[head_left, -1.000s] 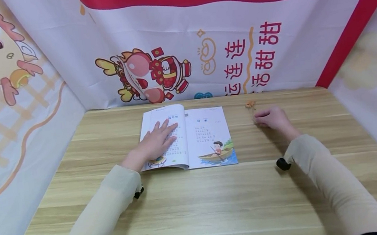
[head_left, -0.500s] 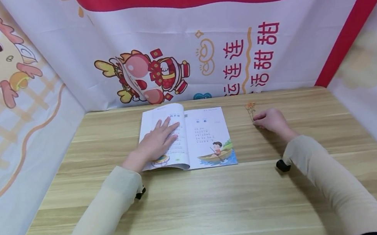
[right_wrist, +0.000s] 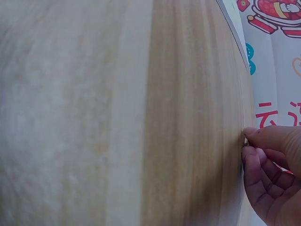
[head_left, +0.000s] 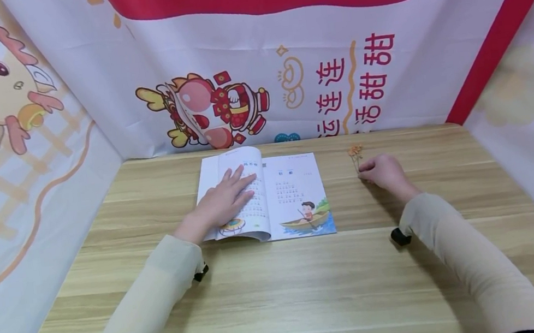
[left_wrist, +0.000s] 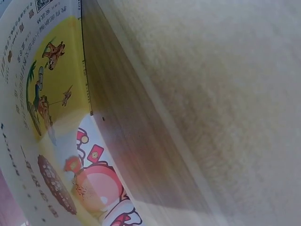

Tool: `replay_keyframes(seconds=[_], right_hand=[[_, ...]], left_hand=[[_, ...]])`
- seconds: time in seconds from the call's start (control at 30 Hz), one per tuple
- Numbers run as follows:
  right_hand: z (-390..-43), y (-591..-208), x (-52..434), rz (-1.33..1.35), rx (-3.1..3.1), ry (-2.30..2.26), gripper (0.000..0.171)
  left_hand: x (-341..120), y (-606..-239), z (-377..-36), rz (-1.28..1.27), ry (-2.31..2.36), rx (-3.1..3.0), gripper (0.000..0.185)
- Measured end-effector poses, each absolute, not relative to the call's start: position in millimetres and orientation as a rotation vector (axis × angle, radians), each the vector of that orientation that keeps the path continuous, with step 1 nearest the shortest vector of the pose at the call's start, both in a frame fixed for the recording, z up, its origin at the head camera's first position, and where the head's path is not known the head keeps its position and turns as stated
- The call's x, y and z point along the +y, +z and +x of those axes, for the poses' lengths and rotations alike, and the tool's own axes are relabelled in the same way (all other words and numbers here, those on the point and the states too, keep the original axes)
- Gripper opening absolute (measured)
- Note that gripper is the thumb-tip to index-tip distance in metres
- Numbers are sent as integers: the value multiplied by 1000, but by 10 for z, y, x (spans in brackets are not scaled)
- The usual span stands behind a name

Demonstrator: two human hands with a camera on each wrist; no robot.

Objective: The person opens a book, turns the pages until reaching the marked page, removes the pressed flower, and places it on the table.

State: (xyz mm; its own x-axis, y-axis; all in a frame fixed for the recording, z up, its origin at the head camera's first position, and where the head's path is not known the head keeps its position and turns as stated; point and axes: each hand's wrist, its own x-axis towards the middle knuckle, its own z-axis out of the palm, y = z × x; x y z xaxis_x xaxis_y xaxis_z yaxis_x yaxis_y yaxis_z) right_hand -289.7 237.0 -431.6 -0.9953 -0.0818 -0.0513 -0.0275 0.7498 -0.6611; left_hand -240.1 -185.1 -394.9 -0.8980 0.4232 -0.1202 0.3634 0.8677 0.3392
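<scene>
An open book (head_left: pixel 299 185) lies on the table, its right page showing a child in a rowing boat. My left hand (head_left: pixel 221 201) rests with spread, straight fingers on the left page (head_left: pixel 255 220), which bulges up near the spine. In the left wrist view a page (left_wrist: pixel 56 108) with colourful pictures is seen close up. To the right of the book lies a small dried orange flower (head_left: pixel 355 151) with thin stems. My right hand (head_left: pixel 383 173) pinches the lower end of the stems between thumb and fingertips; in the right wrist view little shows between the fingertips.
The wooden table (head_left: pixel 272 298) extends in front of the book and to both sides. A printed cloth (head_left: pixel 243 43) hangs along its back edge, with further cloth walls at left and right. Black wrist cameras (head_left: pixel 400 237) sit under the sleeves.
My right hand has shifted slightly, and the flower's stems now show more clearly, stretched toward the fingers. The left hand stays on the page, almost unmoved. The view has tilted a little.
</scene>
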Motion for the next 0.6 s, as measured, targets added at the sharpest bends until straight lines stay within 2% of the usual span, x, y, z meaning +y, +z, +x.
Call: replay_keyframes(seconds=[0.33,0.6], right_hand=[[-2863,-4262,2366,-86,2886,-1038,28],[-2827,-4155,2318,-155,2906,-1041,30]], left_hand=[[-1780,-3884,-2432,687,350,2907,59],[-1611,-3678,-2425,771,194,2961,52]])
